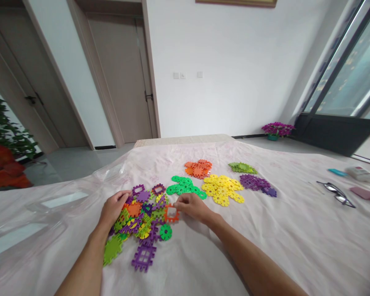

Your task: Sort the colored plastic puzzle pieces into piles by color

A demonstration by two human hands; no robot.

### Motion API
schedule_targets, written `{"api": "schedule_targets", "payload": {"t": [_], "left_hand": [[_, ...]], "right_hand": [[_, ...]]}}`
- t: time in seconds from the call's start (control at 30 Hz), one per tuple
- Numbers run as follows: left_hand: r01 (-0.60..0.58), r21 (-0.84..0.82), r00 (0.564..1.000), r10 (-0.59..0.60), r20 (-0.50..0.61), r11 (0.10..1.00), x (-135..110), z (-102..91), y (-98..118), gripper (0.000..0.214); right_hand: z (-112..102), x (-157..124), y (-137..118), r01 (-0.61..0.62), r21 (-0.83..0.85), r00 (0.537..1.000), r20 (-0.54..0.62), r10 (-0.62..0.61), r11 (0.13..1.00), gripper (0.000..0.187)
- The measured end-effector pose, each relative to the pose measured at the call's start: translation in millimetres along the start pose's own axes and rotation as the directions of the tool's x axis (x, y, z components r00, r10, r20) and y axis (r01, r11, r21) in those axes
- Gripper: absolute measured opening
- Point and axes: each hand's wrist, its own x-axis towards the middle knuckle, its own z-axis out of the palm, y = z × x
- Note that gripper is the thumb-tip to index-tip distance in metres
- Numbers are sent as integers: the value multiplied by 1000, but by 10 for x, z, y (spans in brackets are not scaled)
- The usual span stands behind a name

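A mixed heap of plastic interlocking pieces in purple, green, yellow and orange lies on the white cloth. My left hand rests on the heap's left side, fingers curled over the pieces. My right hand pinches an orange square frame piece at the heap's right edge. Beyond lie sorted piles: orange pieces, bright green pieces, yellow pieces, light green pieces and purple pieces.
A clear plastic bag lies at the left on the cloth-covered surface. Glasses, a teal item, a white box and a dark red item sit at the right. Doors, a plant and a flower pot stand beyond.
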Motion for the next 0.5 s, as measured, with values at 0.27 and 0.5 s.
{"api": "schedule_targets", "payload": {"t": [0.27, 0.5], "left_hand": [[-3, -1, 1000, 3, -7, 1000, -7, -5, 22, 41], [-6, -4, 1000, 6, -21, 1000, -32, -6, 66, 40]], "right_hand": [[-471, 114, 177, -79, 503, 915, -306, 263, 860, 30], [-345, 111, 227, -126, 510, 925, -250, 287, 851, 30]]}}
